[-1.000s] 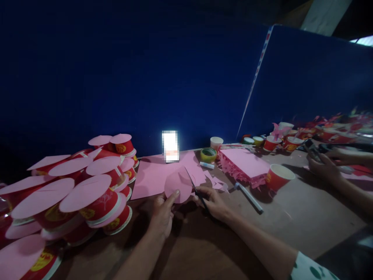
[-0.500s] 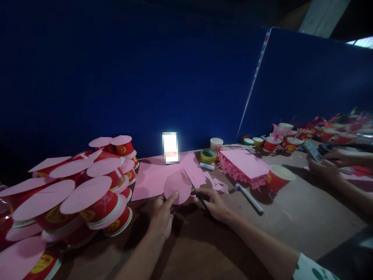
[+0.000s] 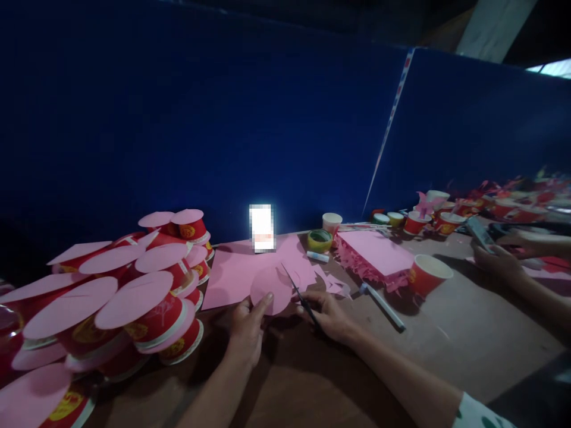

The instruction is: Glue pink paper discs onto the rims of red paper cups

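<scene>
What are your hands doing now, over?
Left hand: gripping disc. Right hand: holding scissors by disc's edge. Sheet behind; nothing seen blocking.

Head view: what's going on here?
The left hand holds a pink paper disc; the right hand holds scissors by its right edge. Red cups topped with similar discs are piled at left. At far right, a co-worker's hand holds a phone.
</scene>
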Motion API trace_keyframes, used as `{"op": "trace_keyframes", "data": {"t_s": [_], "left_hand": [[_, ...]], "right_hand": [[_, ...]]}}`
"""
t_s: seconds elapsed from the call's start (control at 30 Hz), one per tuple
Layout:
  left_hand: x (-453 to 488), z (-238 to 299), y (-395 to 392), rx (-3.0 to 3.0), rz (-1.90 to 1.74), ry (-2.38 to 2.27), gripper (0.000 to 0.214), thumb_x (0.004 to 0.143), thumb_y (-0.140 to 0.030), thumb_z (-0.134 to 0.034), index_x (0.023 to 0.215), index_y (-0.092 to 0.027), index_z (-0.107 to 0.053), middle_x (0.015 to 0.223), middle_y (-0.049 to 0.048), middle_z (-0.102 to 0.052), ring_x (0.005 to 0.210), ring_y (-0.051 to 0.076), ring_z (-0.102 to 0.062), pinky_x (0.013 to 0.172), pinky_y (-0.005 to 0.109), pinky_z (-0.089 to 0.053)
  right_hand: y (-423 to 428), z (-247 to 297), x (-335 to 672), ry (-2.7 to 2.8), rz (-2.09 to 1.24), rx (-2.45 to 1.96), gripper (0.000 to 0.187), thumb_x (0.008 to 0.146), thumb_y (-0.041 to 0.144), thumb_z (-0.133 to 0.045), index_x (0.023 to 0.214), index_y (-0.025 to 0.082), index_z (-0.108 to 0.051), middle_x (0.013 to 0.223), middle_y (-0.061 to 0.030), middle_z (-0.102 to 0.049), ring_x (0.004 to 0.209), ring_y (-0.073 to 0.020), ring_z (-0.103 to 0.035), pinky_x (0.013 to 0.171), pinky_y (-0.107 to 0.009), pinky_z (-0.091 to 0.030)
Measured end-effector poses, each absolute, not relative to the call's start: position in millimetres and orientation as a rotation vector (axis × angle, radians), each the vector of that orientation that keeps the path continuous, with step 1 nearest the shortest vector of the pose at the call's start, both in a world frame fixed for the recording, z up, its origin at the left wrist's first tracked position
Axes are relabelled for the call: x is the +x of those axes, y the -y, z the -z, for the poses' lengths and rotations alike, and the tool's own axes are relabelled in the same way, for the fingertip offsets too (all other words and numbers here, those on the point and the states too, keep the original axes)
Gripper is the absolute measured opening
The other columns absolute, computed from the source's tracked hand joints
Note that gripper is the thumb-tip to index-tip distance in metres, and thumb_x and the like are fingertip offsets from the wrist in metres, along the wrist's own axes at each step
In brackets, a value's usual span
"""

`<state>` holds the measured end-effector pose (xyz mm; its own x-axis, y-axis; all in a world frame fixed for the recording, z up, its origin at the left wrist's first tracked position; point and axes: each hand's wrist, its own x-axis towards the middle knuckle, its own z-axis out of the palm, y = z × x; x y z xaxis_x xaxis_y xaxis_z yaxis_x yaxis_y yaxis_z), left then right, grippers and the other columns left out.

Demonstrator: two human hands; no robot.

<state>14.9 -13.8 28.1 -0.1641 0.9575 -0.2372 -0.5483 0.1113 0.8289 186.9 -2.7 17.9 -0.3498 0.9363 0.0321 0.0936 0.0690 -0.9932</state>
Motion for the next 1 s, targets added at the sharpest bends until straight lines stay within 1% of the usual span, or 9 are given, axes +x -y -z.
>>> {"op": "trace_keyframes", "data": {"t_s": [0.13,0.2,0.3,0.43,0.5,0.6,0.77,0.87,1.0], "left_hand": [[15.2,-28.1,14.0,0.612,-1.42,-1.012,0.043,0.058,-0.025,-0.08,0.095,-0.009,-0.065,0.079,0.009,-0.073,0.074,0.021,-0.069,0.071,0.031,-0.055],[15.3,-28.2,14.9,0.634,-1.407,-1.005,0.043,0.058,-0.027,-0.08,0.093,-0.008,-0.066,0.078,0.0089,-0.073,0.074,0.021,-0.069,0.072,0.031,-0.054],[15.4,-28.8,15.7,0.638,-1.4,-1.002,0.044,0.058,-0.028,-0.08,0.095,-0.008,-0.067,0.079,0.0091,-0.073,0.075,0.021,-0.069,0.073,0.031,-0.053],[15.7,-29.4,15.0,0.619,-1.417,-1.007,0.047,0.056,-0.028,-0.081,0.097,-0.009,-0.066,0.079,0.009,-0.073,0.075,0.021,-0.069,0.072,0.031,-0.053],[15.9,-29.2,14.7,0.608,-1.415,-1.018,0.049,0.055,-0.027,-0.081,0.097,-0.009,-0.066,0.078,0.0088,-0.073,0.074,0.021,-0.069,0.071,0.031,-0.053],[16.0,-29.4,14.8,0.62,-1.411,-1.0,0.048,0.057,-0.027,-0.08,0.099,-0.009,-0.065,0.08,0.0091,-0.073,0.076,0.021,-0.069,0.072,0.031,-0.053],[15.9,-31.9,14.9,0.614,-1.416,-1.002,0.049,0.059,-0.026,-0.079,0.102,-0.01,-0.063,0.084,0.0099,-0.073,0.077,0.021,-0.068,0.071,0.03,-0.053],[15.3,-32.5,14.4,0.594,-1.432,-1.024,0.05,0.057,-0.025,-0.08,0.101,-0.01,-0.062,0.083,0.0092,-0.073,0.075,0.02,-0.068,0.07,0.03,-0.053],[13.9,-30.6,13.9,0.597,-1.451,-1.022,0.049,0.057,-0.025,-0.08,0.1,-0.011,-0.063,0.084,0.0079,-0.073,0.075,0.019,-0.068,0.07,0.029,-0.053]], "right_hand": [[1.7,-21.9,189.5,1.613,-1.368,-1.022,0.039,0.073,0.041,-0.069,0.103,0.017,-0.068,0.061,0.0013,-0.056,0.05,-0.0086,-0.044,0.044,-0.018,-0.036],[1.3,-24.2,191.0,1.627,-1.361,-1.014,0.037,0.073,0.041,-0.069,0.101,0.017,-0.069,0.065,0.0001,-0.058,0.054,-0.01,-0.047,0.046,-0.019,-0.037],[0.7,-25.9,192.9,1.631,-1.352,-1.0,0.036,0.072,0.041,-0.07,0.099,0.017,-0.069,0.073,-0.0014,-0.062,0.061,-0.0115,-0.051,0.05,-0.02,-0.039],[0.2,-25.4,194.8,1.662,-1.335,-0.989,0.034,0.074,0.04,-0.069,0.1,0.017,-0.069,0.072,-0.0011,-0.062,0.064,-0.0127,-0.052,0.055,-0.021,-0.042],[0.2,-25.3,195.3,1.664,-1.336,-1.001,0.034,0.075,0.04,-0.068,0.101,0.018,-0.069,0.074,-0.0016,-0.063,0.063,-0.0123,-0.052,0.055,-0.022,-0.041],[0.4,-25.8,195.1,1.648,-1.352,-1.038,0.036,0.074,0.041,-0.069,0.101,0.018,-0.069,0.076,-0.002,-0.064,0.057,-0.0107,-0.049,0.051,-0.021,-0.04],[0.6,-25.6,194.3,1.612,-1.362,-1.076,0.038,0.07,0.041,-0.072,0.099,0.017,-0.07,0.071,-0.0009,-0.062,0.055,-0.0098,-0.046,0.048,-0.02,-0.037],[0.5,-24.3,195.0,1.619,-1.358,-1.099,0.04,0.07,0.042,-0.071,0.101,0.016,-0.069,0.065,0.0011,-0.058,0.051,-0.0084,-0.044,0.046,-0.02,-0.036],[0.3,-23.1,196.6,1.627,-1.38,-1.133,0.042,0.071,0.042,-0.071,0.102,0.015,-0.068,0.064,0.0017,-0.056,0.047,-0.0072,-0.044,0.044,-0.019,-0.037]]}}
